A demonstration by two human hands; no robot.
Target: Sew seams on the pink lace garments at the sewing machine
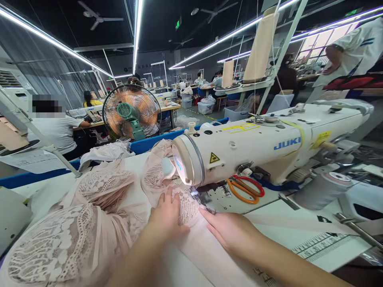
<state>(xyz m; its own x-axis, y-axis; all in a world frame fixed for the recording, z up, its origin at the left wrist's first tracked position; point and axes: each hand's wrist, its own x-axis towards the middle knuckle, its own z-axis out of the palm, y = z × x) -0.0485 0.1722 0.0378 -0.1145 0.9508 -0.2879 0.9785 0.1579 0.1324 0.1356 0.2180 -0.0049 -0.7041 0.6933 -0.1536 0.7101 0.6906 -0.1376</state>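
Observation:
My left hand point(166, 217) lies flat, fingers together, on pale pink lace fabric point(98, 215) just left of the presser foot point(203, 198) of a white JUKI sewing machine point(269, 149). My right hand point(231, 231) rests open on a plain pink strip of the same cloth, its fingertips beside the presser foot. The lace piles up in a heap to the left on the white table point(299, 227). The needle itself is hidden in the glare of the machine lamp.
Orange and red scissors point(245, 189) lie on the machine bed behind the needle. A thread cone point(261, 48) stands on a rack above. A desk fan point(131, 112) sits past a blue table edge. Other workers sit at machines behind.

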